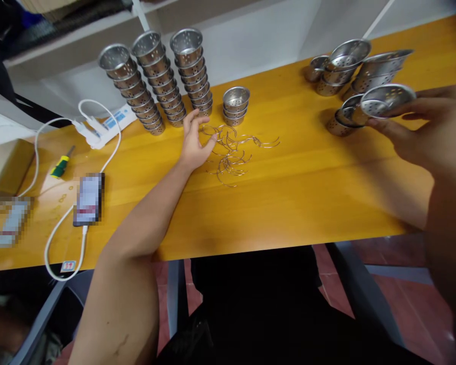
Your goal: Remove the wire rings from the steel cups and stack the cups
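Observation:
My right hand (pixel 414 119) grips the rim of a perforated metal cup (pixel 385 101), tilted just above another metal cup (pixel 340 124) on the table. Near the middle, my left hand (pixel 196 139) rests beside a loose pile of thin curved wires (pixel 230 152), thumb and fingers apart with nothing held. Beyond it stands a short stack of perforated cups (pixel 235 106). Three tall stacks of the same cups rise at the back: a left stack (pixel 131 91), a middle stack (pixel 159 78) and a right stack (pixel 192 73). The fingertips of my right hand are partly hidden by the cup.
More cups (pixel 344 68) stand at the back right. On the left lie a screwdriver (pixel 61 165), a white power strip (pixel 114 124) with cables, a phone (pixel 88 199), a second phone (pixel 14 221) and a cardboard box (pixel 11 165). A wall bounds the yellow table (pixel 289 203) at the back.

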### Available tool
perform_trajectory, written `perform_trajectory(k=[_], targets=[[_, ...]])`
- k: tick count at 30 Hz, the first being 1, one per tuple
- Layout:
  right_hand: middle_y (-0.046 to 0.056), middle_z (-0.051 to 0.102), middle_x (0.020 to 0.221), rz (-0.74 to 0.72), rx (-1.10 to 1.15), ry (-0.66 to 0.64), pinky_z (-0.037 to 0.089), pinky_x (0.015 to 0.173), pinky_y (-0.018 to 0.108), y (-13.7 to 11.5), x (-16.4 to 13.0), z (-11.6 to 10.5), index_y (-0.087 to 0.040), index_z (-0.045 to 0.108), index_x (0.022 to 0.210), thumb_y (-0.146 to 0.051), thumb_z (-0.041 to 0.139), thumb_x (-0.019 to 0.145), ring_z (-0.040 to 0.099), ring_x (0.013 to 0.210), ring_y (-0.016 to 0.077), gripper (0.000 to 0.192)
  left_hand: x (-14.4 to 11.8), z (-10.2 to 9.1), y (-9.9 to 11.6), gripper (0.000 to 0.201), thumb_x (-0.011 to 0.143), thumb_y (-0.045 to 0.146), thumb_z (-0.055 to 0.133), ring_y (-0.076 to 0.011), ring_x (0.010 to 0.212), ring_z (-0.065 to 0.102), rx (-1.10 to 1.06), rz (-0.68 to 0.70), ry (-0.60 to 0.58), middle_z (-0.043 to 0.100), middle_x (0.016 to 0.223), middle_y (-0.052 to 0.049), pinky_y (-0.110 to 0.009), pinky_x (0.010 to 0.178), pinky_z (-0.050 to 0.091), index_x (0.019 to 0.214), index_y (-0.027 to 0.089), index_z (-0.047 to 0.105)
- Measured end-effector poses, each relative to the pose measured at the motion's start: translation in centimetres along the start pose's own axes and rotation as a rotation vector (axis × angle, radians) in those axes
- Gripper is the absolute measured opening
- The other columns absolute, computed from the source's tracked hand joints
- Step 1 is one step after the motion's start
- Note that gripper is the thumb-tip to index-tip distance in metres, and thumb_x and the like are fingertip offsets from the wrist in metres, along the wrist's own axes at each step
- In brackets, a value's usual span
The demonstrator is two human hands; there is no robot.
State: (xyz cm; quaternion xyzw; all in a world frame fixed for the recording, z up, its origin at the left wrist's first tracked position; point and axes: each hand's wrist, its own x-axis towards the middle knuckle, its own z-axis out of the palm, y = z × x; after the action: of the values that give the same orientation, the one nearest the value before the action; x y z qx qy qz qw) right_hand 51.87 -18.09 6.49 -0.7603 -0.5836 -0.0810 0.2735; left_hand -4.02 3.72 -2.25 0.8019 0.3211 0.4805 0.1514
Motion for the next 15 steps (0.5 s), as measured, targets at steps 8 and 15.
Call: perform_trajectory(k=[8,15], targets=[[0.017,0.086,0.167,0.035,0.034,-0.072,0.071,0.125,0.059,-0.8,1.3,1.3,-0.041,0.102,0.142,-0.044,0.111,0.116,0.092,0.128,0.0343,0.027,-0.2,0.6,0.0,0.057,0.119,0.071,0.085,-0.0439,0.191,0.052,-0.02,0.015,-0.023,0.053,0.196,-0.015,-0.072,0.164,0.044,0.163,0.037,0.07],[0.02,0.079,0.175,0.074,0.106,-0.026,0.073,0.125,0.061,-2.1,2.0,1.7,-0.052,0.103,0.151,-0.056,0.118,0.109,0.086,0.155,0.0396,0.045,-0.3,1.3,-1.4,0.051,0.119,0.06,0.087,-0.0412,0.186,0.056,-0.035,0.029,-0.007,0.054,0.193,-0.014,-0.072,0.159,0.051,0.162,0.039,0.071]])
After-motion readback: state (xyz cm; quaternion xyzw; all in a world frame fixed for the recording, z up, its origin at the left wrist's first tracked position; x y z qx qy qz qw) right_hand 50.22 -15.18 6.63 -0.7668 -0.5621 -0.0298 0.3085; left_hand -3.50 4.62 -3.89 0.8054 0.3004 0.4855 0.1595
